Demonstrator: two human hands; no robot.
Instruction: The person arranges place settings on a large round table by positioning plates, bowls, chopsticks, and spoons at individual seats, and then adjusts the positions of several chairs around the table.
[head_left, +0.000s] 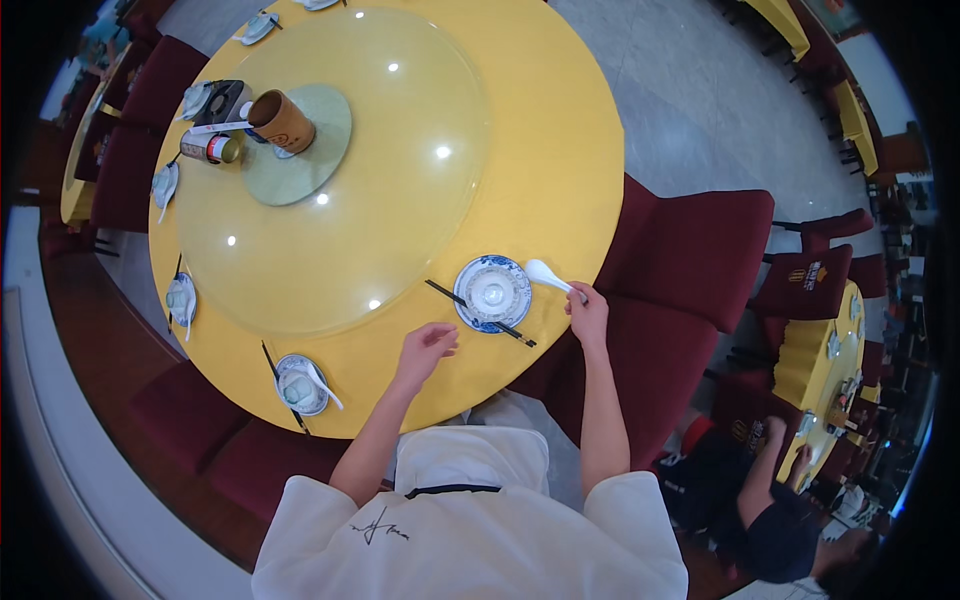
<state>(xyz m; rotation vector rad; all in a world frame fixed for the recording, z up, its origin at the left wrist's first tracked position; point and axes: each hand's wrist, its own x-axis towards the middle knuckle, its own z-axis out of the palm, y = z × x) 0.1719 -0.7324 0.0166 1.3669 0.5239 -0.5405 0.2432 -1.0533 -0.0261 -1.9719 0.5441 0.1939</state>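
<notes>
My right hand (588, 312) is closed on the handle of a white soup spoon (543, 272), whose bowl end lies by the right rim of a blue-and-white plate (467, 317). A white bowl with a clear glass (493, 293) in it sits on that plate. A pair of black chopsticks (520, 337) runs slantwise across the plate's lower left side, ends sticking out past the rim. Left of the chopsticks, my left hand (430, 347) hovers over the yellow tablecloth (560, 150), holding nothing, its fingers loosely bent and apart.
A glass turntable (400, 120) covers the table's middle, carrying a brown cup-shaped container (281, 122) and a jar (222, 149). Another place setting (302, 385) stands to the left. Maroon chairs (690, 250) press close on the right. A person in dark clothes (715, 480) is at the lower right.
</notes>
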